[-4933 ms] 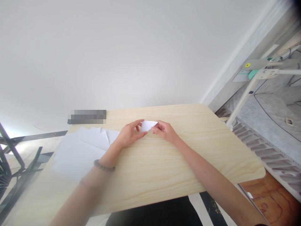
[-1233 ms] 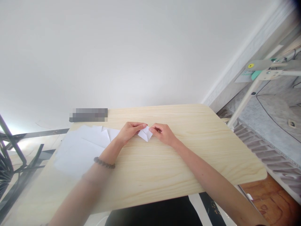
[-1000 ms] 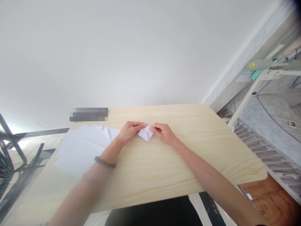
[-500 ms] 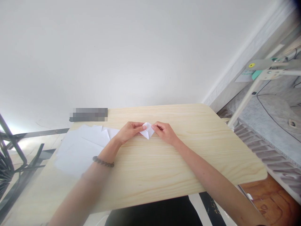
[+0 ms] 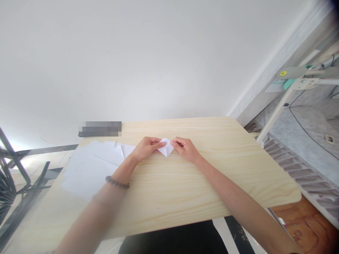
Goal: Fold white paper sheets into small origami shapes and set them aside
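Observation:
A small piece of folded white paper (image 5: 166, 149), roughly diamond-shaped with creases, is held between both hands over the middle of the wooden table (image 5: 169, 190). My left hand (image 5: 147, 147) pinches its left side, thumb on top and fingers behind or beneath. At the right corner, my right hand (image 5: 184, 147) grips the paper between thumb and curled forefinger. The underside of the paper is hidden. Loose white sheets (image 5: 87, 165) lie overlapping on the table to the left, partly behind my left forearm.
A dark, pixelated flat object (image 5: 100, 129) rests at the table's far left corner. Behind the table rises a white wall (image 5: 148, 63). A white metal frame (image 5: 278, 109) stands off the right side, near a grey-covered seat (image 5: 315, 130). Dark metal legs (image 5: 16, 176) are at left.
My left hand has shifted very slightly, and the thumb sits a touch differently on the folded paper. My right hand stays nearly in place, still gripping the corner.

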